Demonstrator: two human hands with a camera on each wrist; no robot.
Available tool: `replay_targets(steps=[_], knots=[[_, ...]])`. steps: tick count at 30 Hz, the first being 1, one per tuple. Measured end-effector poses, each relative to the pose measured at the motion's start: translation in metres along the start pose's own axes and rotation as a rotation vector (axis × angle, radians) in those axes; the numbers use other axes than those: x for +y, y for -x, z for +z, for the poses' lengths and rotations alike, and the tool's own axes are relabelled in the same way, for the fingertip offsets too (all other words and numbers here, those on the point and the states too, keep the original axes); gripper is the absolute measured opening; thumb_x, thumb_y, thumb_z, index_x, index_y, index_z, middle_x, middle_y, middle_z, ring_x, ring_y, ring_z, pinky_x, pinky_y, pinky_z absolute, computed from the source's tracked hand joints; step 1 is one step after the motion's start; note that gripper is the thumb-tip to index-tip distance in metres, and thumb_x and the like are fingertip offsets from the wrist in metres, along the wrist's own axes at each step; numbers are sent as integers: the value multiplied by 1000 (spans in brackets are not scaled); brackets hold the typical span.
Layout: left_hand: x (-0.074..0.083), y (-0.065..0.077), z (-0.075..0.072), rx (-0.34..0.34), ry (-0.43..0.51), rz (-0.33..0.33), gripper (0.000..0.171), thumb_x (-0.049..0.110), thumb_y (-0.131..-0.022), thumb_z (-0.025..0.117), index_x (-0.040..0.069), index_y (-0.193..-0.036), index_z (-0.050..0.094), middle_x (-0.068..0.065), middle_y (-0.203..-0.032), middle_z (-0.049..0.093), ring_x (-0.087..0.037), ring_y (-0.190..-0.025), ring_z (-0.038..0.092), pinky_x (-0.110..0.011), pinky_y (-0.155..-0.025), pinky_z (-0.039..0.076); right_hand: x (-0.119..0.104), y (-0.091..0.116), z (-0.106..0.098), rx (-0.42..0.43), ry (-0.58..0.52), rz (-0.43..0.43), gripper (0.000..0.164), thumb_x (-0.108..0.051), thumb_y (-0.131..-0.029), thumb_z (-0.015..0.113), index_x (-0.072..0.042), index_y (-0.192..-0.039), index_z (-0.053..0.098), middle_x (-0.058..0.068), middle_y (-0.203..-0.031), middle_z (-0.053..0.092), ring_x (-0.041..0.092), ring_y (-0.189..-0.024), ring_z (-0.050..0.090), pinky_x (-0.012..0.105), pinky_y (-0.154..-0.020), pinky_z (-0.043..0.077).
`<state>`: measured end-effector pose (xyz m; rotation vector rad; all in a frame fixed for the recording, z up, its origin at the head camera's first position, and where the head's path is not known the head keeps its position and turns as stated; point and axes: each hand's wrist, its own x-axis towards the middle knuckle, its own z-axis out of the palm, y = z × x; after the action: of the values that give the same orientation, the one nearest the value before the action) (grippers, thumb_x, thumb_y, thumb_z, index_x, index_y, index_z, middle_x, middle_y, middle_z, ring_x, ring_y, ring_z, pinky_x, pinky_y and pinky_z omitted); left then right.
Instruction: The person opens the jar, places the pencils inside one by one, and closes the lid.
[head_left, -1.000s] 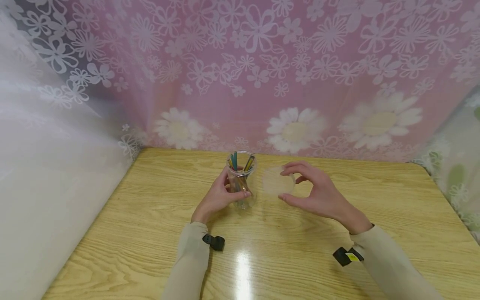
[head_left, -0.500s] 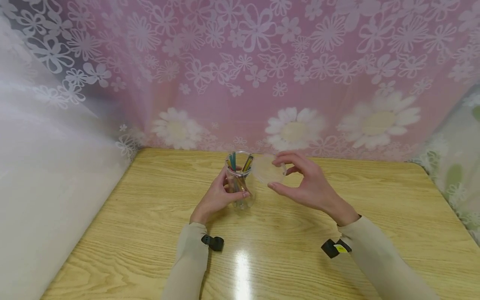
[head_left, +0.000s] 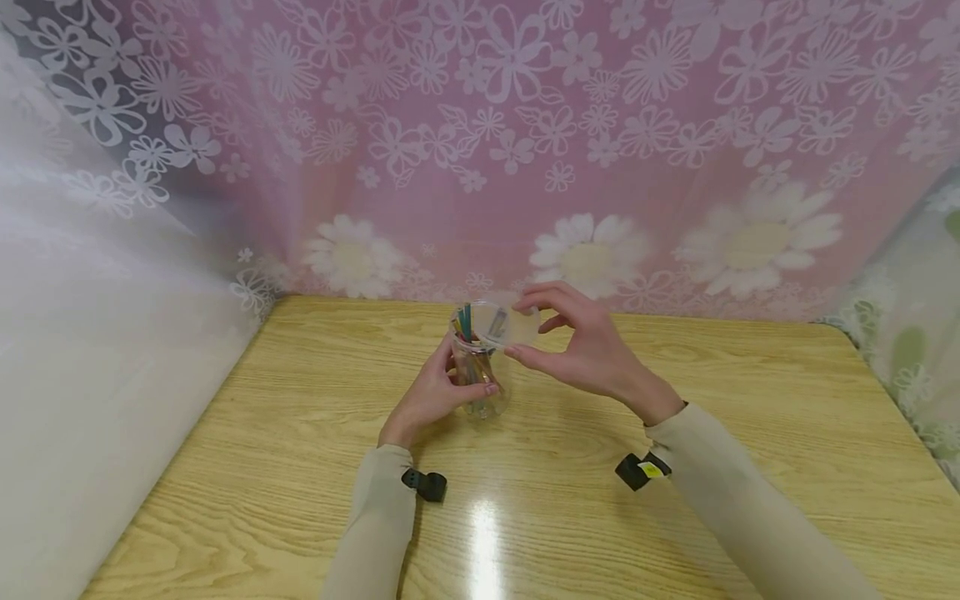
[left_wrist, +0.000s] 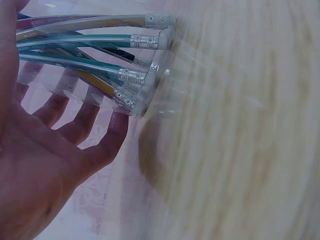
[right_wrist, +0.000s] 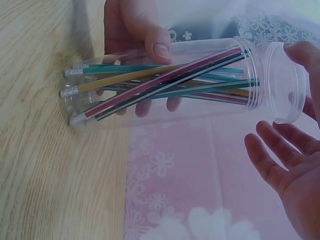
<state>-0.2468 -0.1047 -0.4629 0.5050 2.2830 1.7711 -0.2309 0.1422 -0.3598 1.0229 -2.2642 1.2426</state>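
A clear plastic jar [head_left: 483, 407] stands upright on the table, and my left hand [head_left: 432, 390] grips its side with the fingers wrapped behind it. Inside lean several striped pencils [right_wrist: 165, 82] in teal, yellow, red and dark green. Their eraser ends [left_wrist: 145, 42] point down at the jar's bottom. My right hand [head_left: 588, 346] holds a translucent round lid [head_left: 522, 327] by its edge, between thumb and fingers. In the head view the lid overlaps the right part of the jar's mouth, tilted. The right wrist view has the lid [right_wrist: 286, 82] right beside the threaded neck.
The wood-grain table [head_left: 300, 500] extends around both arms. Behind its far edge hangs a pink flowered curtain [head_left: 420, 167], with a pale sheet [head_left: 112, 350] on the left. Each wrist wears a small black camera [head_left: 426, 485].
My right hand has carried the lid leftward and slightly up, from beside the jar to over its mouth. The left hand keeps its grip on the jar, nearly still.
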Motion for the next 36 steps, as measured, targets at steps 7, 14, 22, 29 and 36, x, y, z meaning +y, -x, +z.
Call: replay_targets(steps=[7,14,22,29,36], knots=[[0,0,0,10,-14,-4,87,30,-86,85,46,-154,33,7,-151,47,-28,-136,51,-57,-110,45,1,-8,9,-37,-18,19,45,-13,-80,89,-7,-121,69,11,-136,63,25,-122,63,39,-82,62],[0,-1,0,11,1,-2,92,25,-85,86,52,-153,29,9,-154,43,-28,-138,49,-58,-111,44,4,-13,15,-73,-34,51,44,-14,-83,87,-8,-122,69,11,-136,63,25,-120,63,40,-83,61],[0,-1,0,4,-3,6,91,26,-85,85,53,-152,30,9,-154,44,-29,-138,49,-58,-110,44,7,-15,20,-105,-25,74,43,-18,-84,87,-8,-121,69,9,-139,62,22,-116,64,38,-83,61],[0,0,0,4,-9,1,87,28,-86,85,50,-152,32,10,-152,45,-28,-136,51,-56,-110,45,6,-17,21,-122,-16,70,41,-19,-84,86,-8,-119,69,8,-138,61,22,-117,63,43,-84,61],[-1,0,1,0,13,3,84,26,-87,84,49,-150,34,7,-148,49,-28,-133,54,-55,-108,48,6,-16,21,-128,-30,77,38,-18,-84,86,-11,-117,69,10,-138,61,23,-115,65,39,-83,62]])
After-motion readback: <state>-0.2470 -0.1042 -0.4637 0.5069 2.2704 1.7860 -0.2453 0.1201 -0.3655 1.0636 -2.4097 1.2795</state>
